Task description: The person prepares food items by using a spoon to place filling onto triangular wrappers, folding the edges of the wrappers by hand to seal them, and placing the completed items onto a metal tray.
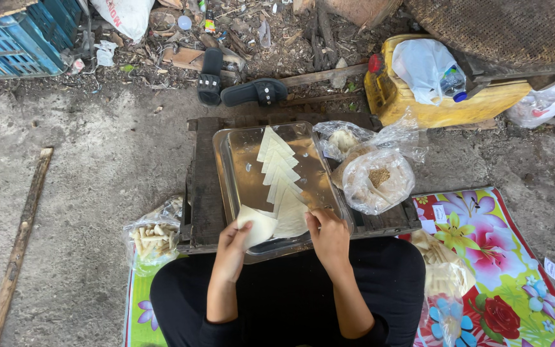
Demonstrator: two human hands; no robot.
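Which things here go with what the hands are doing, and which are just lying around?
In use: left hand holding a wrapper; right hand on the wrapper row; metal tray; filling bag.
Lying about: sandals, blue crate, yellow jerrycan, wooden stick.

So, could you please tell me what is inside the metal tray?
The metal tray holds a row of pale triangular wrappers. The left hand holds one wrapper; the right hand covers the stack's near corner.

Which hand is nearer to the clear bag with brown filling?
The right hand. It rests on the wrappers in the metal tray, just below-left of the bag. The left hand is farther left, holding a wrapper.
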